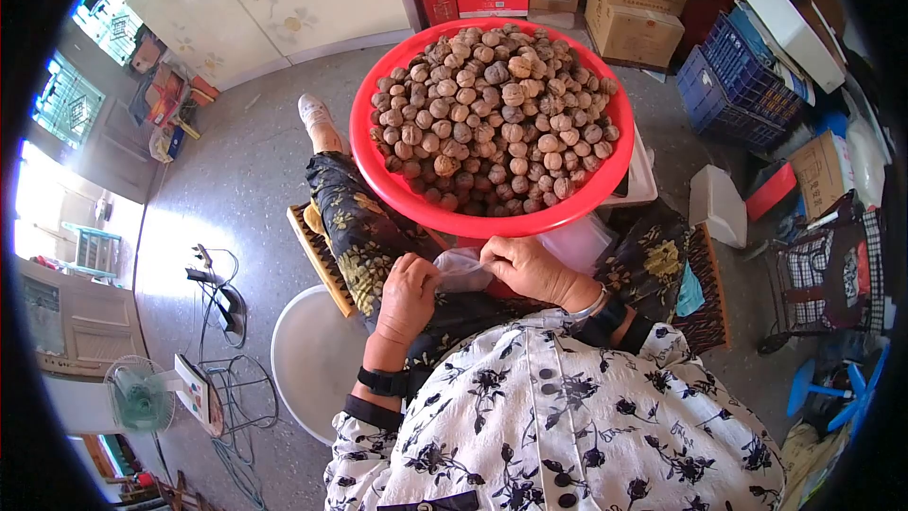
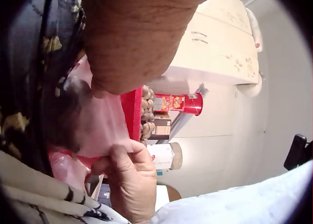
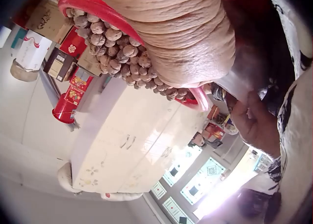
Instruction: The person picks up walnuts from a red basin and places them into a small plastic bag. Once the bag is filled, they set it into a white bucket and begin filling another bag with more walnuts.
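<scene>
A thin clear plastic bag (image 1: 461,272) is stretched between the two grips, over the lap. The left grip (image 1: 408,296) pinches one end; the right grip (image 1: 537,270) pinches the other between thumb and fingers. Just beyond both grips sits a red plastic basin (image 1: 492,225) heaped with walnuts (image 1: 492,114). A round white tub (image 1: 307,360) stands left of the left grip.

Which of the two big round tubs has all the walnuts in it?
The red tub, heaped high with walnuts. The white tub, set lower and off to the left, shows none.
</scene>
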Tool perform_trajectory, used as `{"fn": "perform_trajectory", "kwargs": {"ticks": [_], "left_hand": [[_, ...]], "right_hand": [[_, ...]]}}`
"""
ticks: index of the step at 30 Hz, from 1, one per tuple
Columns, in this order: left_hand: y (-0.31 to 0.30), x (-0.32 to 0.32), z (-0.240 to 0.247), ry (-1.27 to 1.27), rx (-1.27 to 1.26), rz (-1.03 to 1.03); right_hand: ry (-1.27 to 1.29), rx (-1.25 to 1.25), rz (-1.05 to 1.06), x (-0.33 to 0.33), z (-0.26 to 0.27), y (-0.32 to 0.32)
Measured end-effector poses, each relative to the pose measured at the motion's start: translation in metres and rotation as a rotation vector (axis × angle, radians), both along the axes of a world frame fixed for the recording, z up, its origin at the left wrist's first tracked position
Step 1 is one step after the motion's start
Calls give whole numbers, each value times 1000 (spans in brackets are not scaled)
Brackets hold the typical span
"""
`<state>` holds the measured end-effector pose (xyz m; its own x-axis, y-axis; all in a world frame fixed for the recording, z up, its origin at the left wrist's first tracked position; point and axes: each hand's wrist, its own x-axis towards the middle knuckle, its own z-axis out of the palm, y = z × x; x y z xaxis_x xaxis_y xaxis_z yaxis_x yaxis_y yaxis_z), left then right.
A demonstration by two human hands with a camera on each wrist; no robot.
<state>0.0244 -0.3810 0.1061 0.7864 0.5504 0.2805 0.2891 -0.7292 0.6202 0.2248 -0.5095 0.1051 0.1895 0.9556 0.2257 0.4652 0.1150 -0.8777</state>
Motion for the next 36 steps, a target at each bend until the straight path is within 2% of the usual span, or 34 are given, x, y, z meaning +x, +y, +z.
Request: {"fn": "perform_trajectory", "kwargs": {"ticks": [2, 5, 10, 14, 17, 20, 22, 24, 27, 28, 30, 32, 33, 36], "left_hand": [[1, 0, 0, 26, -23, -12], [2, 2, 3, 27, -13, -73], [-2, 9, 14, -16, 33, -120], [-3, 13, 5, 29, 46, -144], [-1, 13, 2, -2, 34, -130], [3, 6, 5, -41, -3, -86], [6, -2, 18, -90, -188, 17], [14, -16, 29, -155, -234, 97], [30, -50, 40, -265, -441, 264], [38, -64, 42, -299, -566, 389], [47, -93, 51, -525, -688, 442], [58, -125, 56, -574, -603, 522], [60, -138, 54, -615, -594, 632], [63, -184, 41, -566, -573, 784]], "right_hand": [[146, -70, -15, -3, 4, -1], [29, -47, 31, 1, 1, 0], [16, -19, 20, 0, -1, 1], [-43, 32, 62, 1, 3, 2], [-11, 27, 81, 5, 7, 1], [87, -16, 45, 9, 40, -3], [230, -99, 7, 14, 55, -5], [53, 4, -102, 22, 62, -3], [-56, 75, -230, 32, 57, 5], [-96, 70, -246, 35, 57, 8], [-119, 80, -266, 39, 49, 13], [-107, 70, -250, 39, 48, 19], [-118, 64, -254, 39, 47, 20], [-128, 58, -243, 37, 43, 27]]}}
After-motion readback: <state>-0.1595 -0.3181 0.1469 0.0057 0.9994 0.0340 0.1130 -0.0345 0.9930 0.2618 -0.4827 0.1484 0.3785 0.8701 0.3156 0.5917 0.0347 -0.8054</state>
